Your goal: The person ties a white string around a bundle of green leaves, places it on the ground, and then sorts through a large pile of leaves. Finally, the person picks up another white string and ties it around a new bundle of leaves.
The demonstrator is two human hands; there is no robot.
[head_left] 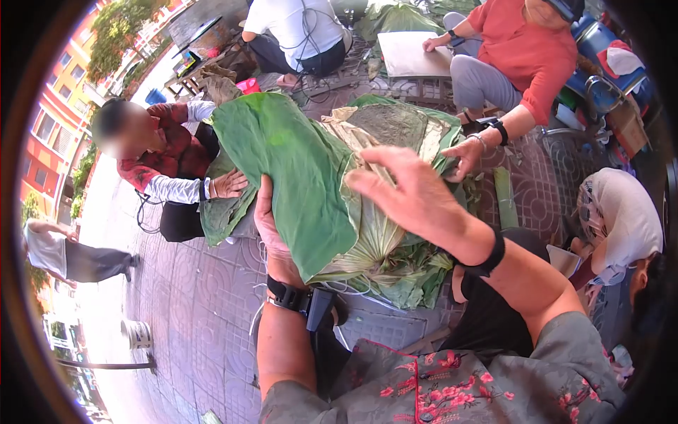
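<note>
A large green lotus leaf, folded over, rises from a stack of leaves in front of me. My left hand holds its left edge from below; the fingers under the leaf are hidden. Above the stack's right side, my right hand is open with fingers apart, slightly blurred. Beneath it show a pale, ribbed leaf underside and crumpled leaves. A co-worker's hand touches the stack's right edge. On the left, another co-worker's hand lies on a separate leaf.
A person in white sits at the back. The person in red at the right rests one hand on a pale board. A rolled leaf lies on the paving. A white bucket stands at the left, and someone walks beyond.
</note>
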